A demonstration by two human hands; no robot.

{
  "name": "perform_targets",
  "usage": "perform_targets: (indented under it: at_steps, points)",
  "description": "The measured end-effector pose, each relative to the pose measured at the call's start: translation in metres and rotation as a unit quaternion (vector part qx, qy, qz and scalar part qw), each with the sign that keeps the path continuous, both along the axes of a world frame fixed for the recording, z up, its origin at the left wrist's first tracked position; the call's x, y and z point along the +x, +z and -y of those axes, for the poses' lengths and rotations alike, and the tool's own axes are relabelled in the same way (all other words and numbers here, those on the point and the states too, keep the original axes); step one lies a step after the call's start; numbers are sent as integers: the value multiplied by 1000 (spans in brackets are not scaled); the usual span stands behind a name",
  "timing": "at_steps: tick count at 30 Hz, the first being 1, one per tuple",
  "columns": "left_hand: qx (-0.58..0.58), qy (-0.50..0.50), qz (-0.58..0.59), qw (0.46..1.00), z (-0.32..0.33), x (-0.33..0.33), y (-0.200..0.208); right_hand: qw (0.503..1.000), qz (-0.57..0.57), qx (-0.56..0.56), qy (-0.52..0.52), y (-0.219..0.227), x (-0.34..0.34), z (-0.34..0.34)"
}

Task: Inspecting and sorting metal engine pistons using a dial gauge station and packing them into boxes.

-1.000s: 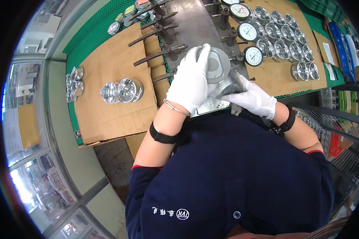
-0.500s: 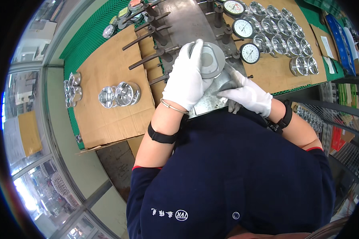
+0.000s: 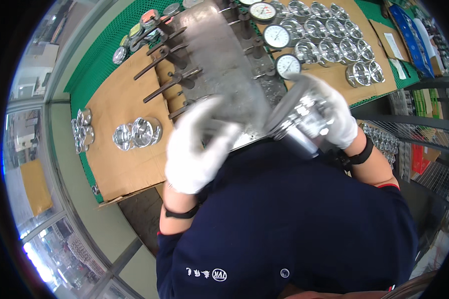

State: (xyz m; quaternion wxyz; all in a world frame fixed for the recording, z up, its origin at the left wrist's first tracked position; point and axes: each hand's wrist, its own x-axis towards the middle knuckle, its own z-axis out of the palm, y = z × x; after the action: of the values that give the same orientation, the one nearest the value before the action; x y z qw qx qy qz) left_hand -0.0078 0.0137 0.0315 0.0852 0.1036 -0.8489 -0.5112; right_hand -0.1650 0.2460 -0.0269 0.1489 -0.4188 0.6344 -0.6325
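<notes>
A shiny metal piston [image 3: 300, 118] is tilted on its side above the near right edge of a steel plate [image 3: 217, 65], blurred by motion. Wrapped around it from the right is my right hand [image 3: 338, 112] in a white glove. My left hand [image 3: 190, 149], also gloved in white and smeared, hovers over the plate's near left edge. Its thumb and fingers are apart, with nothing between them. Beside the piston, a dial gauge [image 3: 288, 66] is fixed along the plate's right side.
Clamp rods [image 3: 167, 84] stick out left of the plate. Two pistons [image 3: 137, 134] stand on the left cardboard [image 3: 110, 172], with several more at its far left edge. Rows of pistons [image 3: 329, 50] fill the right cardboard. A wire shelf [image 3: 419, 134] stands at right.
The piston has left the middle of the plate and tipped over, moving right and nearer in my right hand. My left hand has let go of it and drawn back left.
</notes>
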Motion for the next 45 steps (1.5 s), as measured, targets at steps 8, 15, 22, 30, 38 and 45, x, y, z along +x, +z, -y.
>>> perform_targets:
  at_steps: [8,15,22,30,38,45]
  points:
    - [-554,217,135,792,117,80,-91,842,363,256,-307,-96,-86,-127]
    - [-619,139,107,765,145,85,-107,779,494,134,-363,-157,-101,-132]
    - [-392,228,60,889,138,105,-98,871,283,105,-387,-74,-54,-73]
    - [295,224,-38,928,24,44,16,965,-189,157,90,6,-1,36]
    - [65,64,97,991,12,6,-38,972,-187,110,92,-9,12,60]
    - [-359,-46,-48,931,-3,-27,-50,935,-286,208,17,-14,10,60]
